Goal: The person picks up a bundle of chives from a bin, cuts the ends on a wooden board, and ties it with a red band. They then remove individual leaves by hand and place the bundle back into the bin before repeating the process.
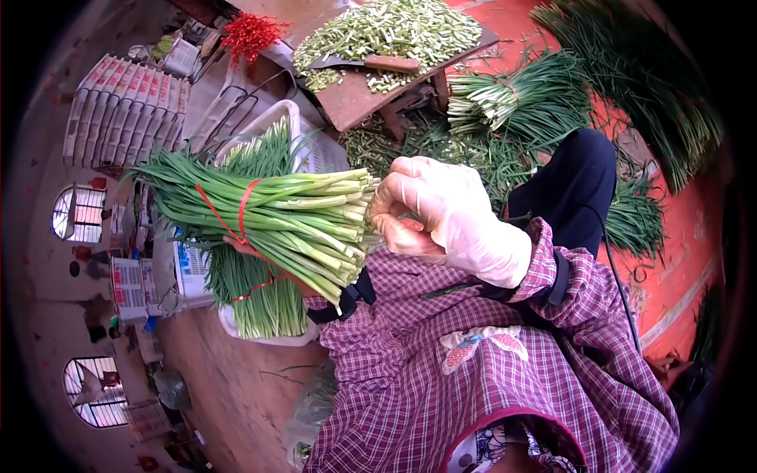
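Observation:
A thick bundle of garlic chives lies sideways in front of me, pale stem ends to the right and green leaves to the left. A red band runs round it. My left hand holds it from below, mostly hidden behind the stems. My right hand, in a thin whitish glove, is at the cut ends with fingers curled and thumb bent in; whatever is in the pinch does not show. Behind the bundle stands a white plastic basket with more banded chives in it.
A low wooden stand bears a heap of chopped stem pieces and a knife. Several chive bundles lie on the red floor covering. Red ties and a stack of folded cartons are farther left.

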